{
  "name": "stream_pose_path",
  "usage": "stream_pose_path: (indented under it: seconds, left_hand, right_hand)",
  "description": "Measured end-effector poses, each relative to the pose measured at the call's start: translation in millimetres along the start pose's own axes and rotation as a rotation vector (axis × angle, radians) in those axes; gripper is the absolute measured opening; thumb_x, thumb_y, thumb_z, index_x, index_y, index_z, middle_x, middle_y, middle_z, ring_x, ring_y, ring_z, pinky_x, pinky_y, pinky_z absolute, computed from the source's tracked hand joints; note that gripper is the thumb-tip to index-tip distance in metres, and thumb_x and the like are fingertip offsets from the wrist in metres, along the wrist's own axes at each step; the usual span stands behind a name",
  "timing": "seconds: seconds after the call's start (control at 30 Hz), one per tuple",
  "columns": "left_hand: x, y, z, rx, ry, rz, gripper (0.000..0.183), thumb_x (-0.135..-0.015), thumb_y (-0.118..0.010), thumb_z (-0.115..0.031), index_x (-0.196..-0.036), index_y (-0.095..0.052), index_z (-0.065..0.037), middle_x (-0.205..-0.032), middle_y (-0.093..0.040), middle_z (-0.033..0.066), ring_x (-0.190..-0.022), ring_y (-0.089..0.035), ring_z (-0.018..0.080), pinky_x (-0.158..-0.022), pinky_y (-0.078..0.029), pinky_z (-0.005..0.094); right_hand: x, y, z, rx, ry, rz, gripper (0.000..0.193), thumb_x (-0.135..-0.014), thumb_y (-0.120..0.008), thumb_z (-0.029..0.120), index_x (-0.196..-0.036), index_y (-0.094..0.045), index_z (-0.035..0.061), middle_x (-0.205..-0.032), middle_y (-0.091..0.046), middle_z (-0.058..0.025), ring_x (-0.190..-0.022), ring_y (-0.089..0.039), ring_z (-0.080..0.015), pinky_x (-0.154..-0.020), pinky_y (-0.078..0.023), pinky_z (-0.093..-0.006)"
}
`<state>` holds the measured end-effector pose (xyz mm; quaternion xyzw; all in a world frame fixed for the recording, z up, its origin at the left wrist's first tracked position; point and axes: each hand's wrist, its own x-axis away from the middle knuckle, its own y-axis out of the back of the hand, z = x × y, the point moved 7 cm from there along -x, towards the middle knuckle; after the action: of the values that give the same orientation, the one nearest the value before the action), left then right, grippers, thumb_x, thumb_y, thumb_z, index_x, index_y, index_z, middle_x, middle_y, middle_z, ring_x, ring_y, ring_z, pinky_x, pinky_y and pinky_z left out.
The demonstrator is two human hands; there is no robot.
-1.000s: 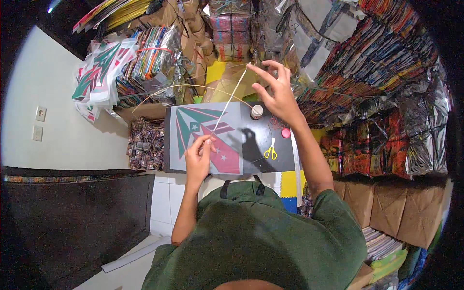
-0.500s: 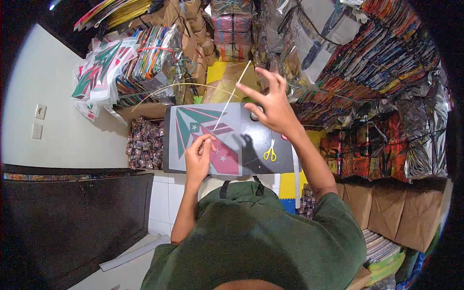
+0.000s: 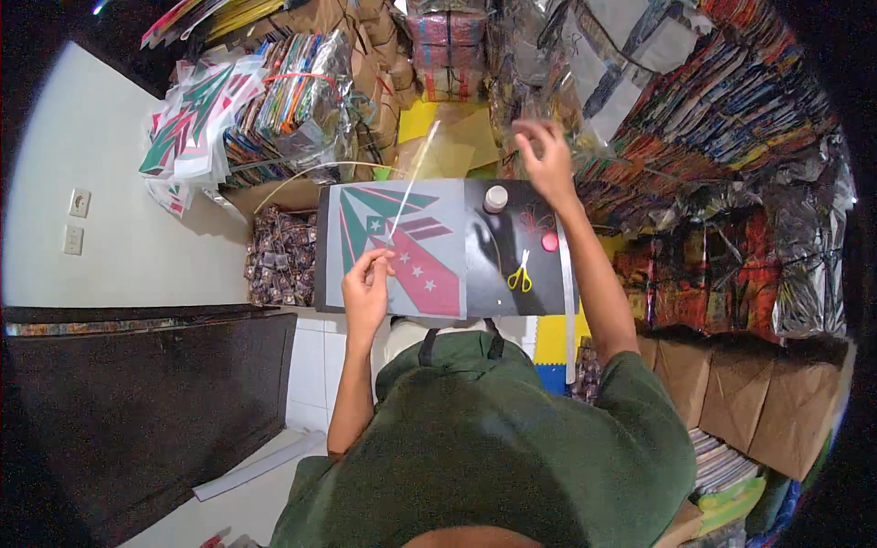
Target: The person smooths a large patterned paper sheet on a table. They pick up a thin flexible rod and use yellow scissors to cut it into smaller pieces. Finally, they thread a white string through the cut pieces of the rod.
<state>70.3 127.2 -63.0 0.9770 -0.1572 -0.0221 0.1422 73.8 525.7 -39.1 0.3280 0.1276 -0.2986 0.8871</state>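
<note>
My left hand point(image 3: 367, 285) pinches the lower end of a thin white stick point(image 3: 414, 183), which slants up and away to the right over the board. Beneath it lies a translucent sheet point(image 3: 446, 247) printed with green and pink shapes and white stars. My right hand point(image 3: 548, 169) is raised past the board's far right corner, fingers apart and slightly blurred, with nothing seen in it. Below that hand on the dark board point(image 3: 482, 301) are a small white-capped jar point(image 3: 495, 198), yellow-handled scissors point(image 3: 520, 277) and a round pink item point(image 3: 550, 241) beside thin reddish thread.
A thin curved strip point(image 3: 320, 166) arches beyond the board's far left. Bundled prints point(image 3: 285, 100) and wrapped stacks point(image 3: 445, 46) crowd the far side. More piles point(image 3: 722, 119) rise at right. A long ruler-like strip point(image 3: 570, 320) runs along the board's right edge.
My right hand has moved right and away from the white stick, now apart from it. My left hand keeps its pinch; the stick stands a little steeper.
</note>
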Motion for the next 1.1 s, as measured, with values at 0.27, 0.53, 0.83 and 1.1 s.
stream_pose_path:
  seconds: [0.27, 0.53, 0.83, 1.1]
  left_hand:
    - [25, 41, 28, 0.08, 0.218, -0.083, 0.024, -0.108, -0.054, -0.013, -0.12, -0.073, -0.004, -0.085, -0.067, -0.0014, -0.063, -0.046, -0.0002, -0.055, -0.033, 0.0203]
    - [41, 61, 30, 0.157, 0.24, -0.145, 0.025, -0.109, -0.055, -0.015, -0.127, -0.07, -0.004, -0.089, -0.067, -0.0002, -0.054, -0.039, -0.0021, -0.045, -0.026, 0.02]
    - [33, 42, 25, 0.199, 0.27, -0.072, 0.025, -0.108, -0.055, -0.013, -0.125, -0.07, -0.002, -0.084, -0.062, -0.0009, -0.051, -0.039, -0.0012, -0.044, -0.027, 0.0202]
    - [25, 29, 15, 0.189, 0.222, 0.0, 0.025, -0.109, -0.056, -0.014, -0.125, -0.072, -0.004, -0.087, -0.063, -0.0018, -0.052, -0.04, -0.0021, -0.044, -0.028, 0.0201]
  right_hand:
    - [94, -140, -178, 0.588, -0.278, 0.707, 0.044, -0.092, -0.072, 0.048, -0.123, -0.077, 0.0167, -0.16, -0.041, -0.0231, -0.149, -0.034, -0.0498, -0.111, -0.045, -0.0617]
    - [79, -147, -167, 0.723, -0.303, 0.754, 0.052, -0.091, -0.072, 0.051, -0.12, -0.077, 0.008, -0.168, -0.031, -0.0207, -0.153, -0.03, -0.0464, -0.11, -0.044, -0.0667]
    - [11, -60, 132, 0.192, 0.505, 0.189, 0.042, -0.092, -0.077, 0.035, -0.132, -0.072, 0.0244, -0.147, -0.051, -0.017, -0.138, -0.041, -0.0419, -0.117, -0.036, -0.0527]
    - [22, -60, 157, 0.377, 0.607, 0.179, 0.049, -0.093, -0.069, 0.052, -0.14, -0.067, 0.0376, -0.159, -0.037, -0.0134, -0.141, -0.033, -0.0419, -0.118, -0.033, -0.0565]
